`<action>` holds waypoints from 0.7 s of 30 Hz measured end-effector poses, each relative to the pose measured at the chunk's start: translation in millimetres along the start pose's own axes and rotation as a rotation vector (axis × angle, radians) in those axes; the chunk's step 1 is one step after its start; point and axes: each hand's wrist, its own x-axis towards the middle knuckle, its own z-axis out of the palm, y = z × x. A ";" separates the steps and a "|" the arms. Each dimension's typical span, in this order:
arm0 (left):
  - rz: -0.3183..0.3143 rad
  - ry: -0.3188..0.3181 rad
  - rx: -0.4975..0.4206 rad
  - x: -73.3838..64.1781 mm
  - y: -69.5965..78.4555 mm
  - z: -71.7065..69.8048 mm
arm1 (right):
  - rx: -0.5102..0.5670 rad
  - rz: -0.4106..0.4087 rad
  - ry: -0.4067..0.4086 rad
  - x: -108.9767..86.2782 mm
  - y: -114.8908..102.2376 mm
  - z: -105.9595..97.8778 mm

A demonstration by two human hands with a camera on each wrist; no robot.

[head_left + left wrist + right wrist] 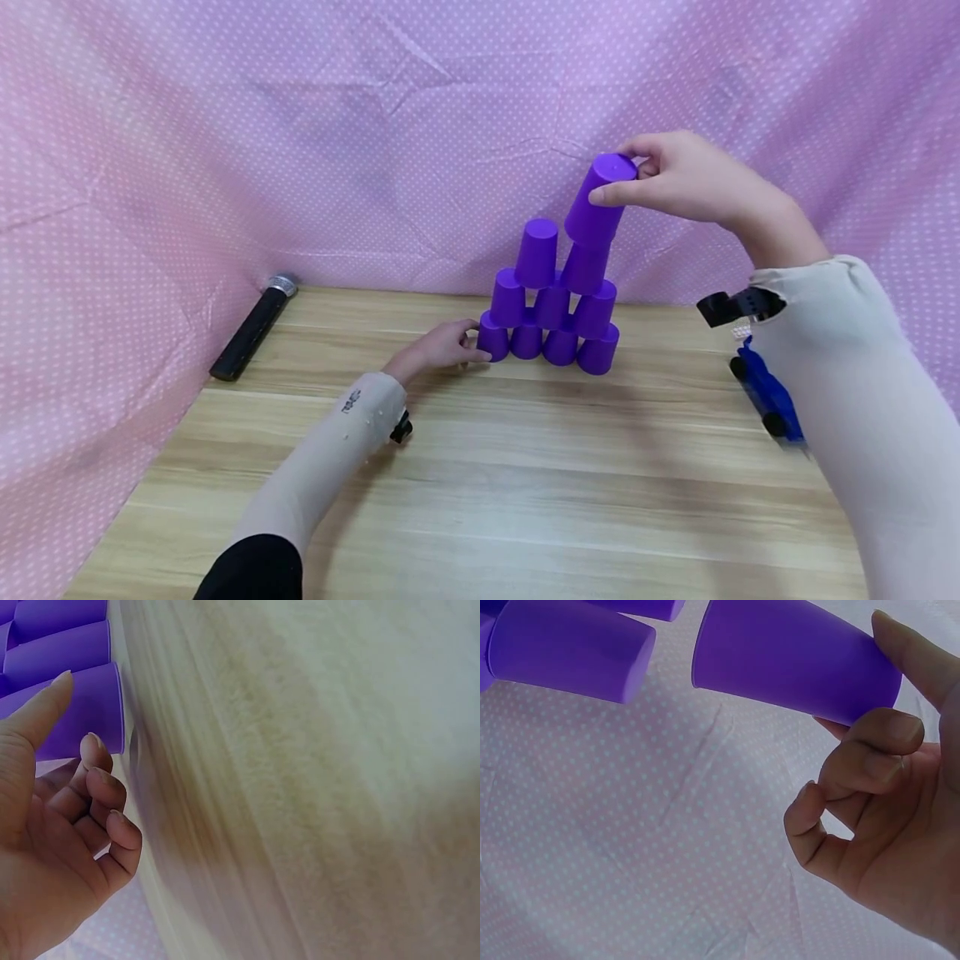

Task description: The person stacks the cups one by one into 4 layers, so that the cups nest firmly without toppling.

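Upside-down purple cups form a stepped stack on the table: several in the bottom row, three in the second, two in the third. My right hand (686,179) pinches another inverted purple cup (596,204) near its base, thumb on one side and fingers on the other. In the head view it overlaps the third row's right cup (587,268); the right wrist view shows a gap between the held cup and a stacked cup (570,649). Low at the left, my left hand (446,343) holds the bottom row's end cup (82,712), thumb along its side, other fingers partly hidden.
A black microphone (251,333) with a silver head lies at the table's back left. To the right, a blue toy car (767,392) is partly covered by my right sleeve. Pink dotted cloth (420,150) hangs behind the wooden table (510,483).
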 end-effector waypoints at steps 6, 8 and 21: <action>-0.027 -0.007 0.008 2.1 -1.4 0.6 | 0.013 0.021 -0.031 19.4 -4.6 -0.9; -0.032 -0.011 0.009 3.1 -1.3 0.9 | 0.004 0.026 -0.038 24.2 -6.1 -0.9; -0.021 -0.010 0.011 8.1 -1.7 5.4 | -0.022 0.050 -0.080 45.5 -6.3 5.2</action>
